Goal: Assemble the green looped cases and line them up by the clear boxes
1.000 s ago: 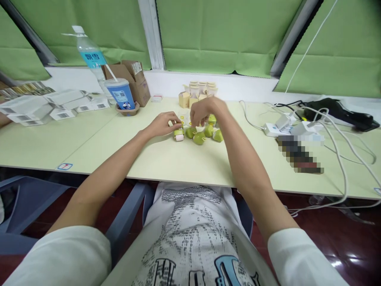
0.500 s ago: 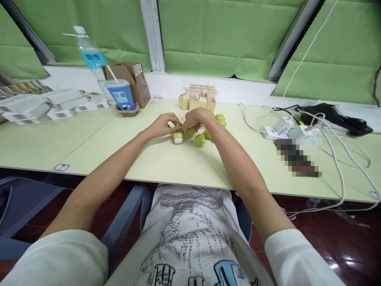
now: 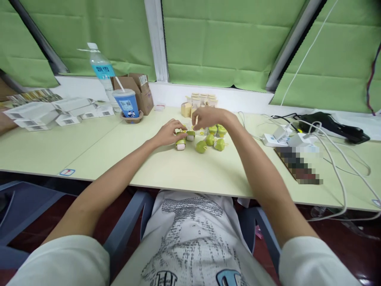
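My left hand (image 3: 170, 133) rests low over the table, its thumb and fingers apart beside two small green blocks with pale pink ends. The nearer green block (image 3: 180, 143) lies just below the thumb; the other green block (image 3: 190, 136) sits at the thumb's tip. My right hand (image 3: 210, 117) is bent down over small pale pieces, fingers curled into a pinch; whatever lies between the fingertips is too small to make out. Several round green pieces with short stems, among them a pear-shaped piece (image 3: 201, 147), lie below the right hand, with green lidded pieces (image 3: 221, 130) behind.
Small cream boxes (image 3: 186, 109) stand at the back. To the left are a blue cup with straw (image 3: 127, 104), a water bottle (image 3: 102, 71), a cardboard box (image 3: 144, 95) and white cartons (image 3: 35, 113). A power strip (image 3: 270, 140) and cables lie right; another person's hand (image 3: 6, 121) shows far left.
My right hand has lifted off the green blocks and moved up and back, uncovering round green pieces. My left hand stays beside the blocks. The view has tilted slightly upward.
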### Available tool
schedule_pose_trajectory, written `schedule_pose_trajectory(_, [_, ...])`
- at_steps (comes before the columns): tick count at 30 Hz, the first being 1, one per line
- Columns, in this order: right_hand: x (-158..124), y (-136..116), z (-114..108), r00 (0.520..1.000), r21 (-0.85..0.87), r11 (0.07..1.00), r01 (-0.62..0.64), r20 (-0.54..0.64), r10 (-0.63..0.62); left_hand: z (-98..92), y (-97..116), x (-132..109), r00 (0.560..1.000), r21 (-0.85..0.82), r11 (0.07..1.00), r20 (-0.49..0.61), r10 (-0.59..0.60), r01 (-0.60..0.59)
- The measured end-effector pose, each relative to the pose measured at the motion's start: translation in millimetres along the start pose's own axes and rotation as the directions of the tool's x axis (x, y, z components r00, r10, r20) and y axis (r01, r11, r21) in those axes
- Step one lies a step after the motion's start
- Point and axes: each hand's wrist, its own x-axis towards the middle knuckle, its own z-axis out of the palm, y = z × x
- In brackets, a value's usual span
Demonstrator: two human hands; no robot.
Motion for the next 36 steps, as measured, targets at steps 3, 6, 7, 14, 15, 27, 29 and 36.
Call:
schedule_pose_trajectory(3, [-19,14,27,0.989,-0.181,0.973,0.145,0.039,-0.14,3.0,5,-1,0.999,0.017,1.0,0.028,0.025,-0.025])
schedule_pose_trajectory(6, [-27,20,52,0.987,-0.332,0.93,0.159,0.046,-0.152,1.8,9,-2,0.993,0.039,0.999,0.121,0.015,-0.02])
schedule_pose_trajectory(7, [-27,20,57,0.99,-0.352,0.925,0.14,0.057,-0.129,0.3,10,-2,0.988,0.052,0.998,0.153,0.017,-0.026])
schedule_pose_trajectory(14, [-23,5,57,0.978,-0.277,0.941,0.196,0.13,-0.166,-11.4,7,-4,0.958,0.091,0.993,0.283,0.046,-0.074])
schedule_pose_trajectory(15, [-25,3,57,0.973,-0.258,0.942,0.216,0.135,-0.186,-11.9,6,-4,0.954,0.083,0.994,0.295,0.046,-0.073])
schedule_pose_trajectory(27, [-12,13,70,0.968,0.085,0.964,0.251,-0.018,-0.251,-13.7,12,-3,0.954,0.117,0.989,0.296,0.051,-0.089])
schedule_pose_trajectory(29, [-7,16,74,0.979,0.276,0.94,0.201,-0.028,-0.201,-15.4,11,-3,0.954,0.109,0.991,0.295,0.046,-0.082])
schedule_pose_trajectory(36, [-1,14,79,0.997,0.267,0.961,0.065,-0.062,-0.051,-20.8,9,-5,0.957,0.036,0.996,0.282,0.068,-0.081])
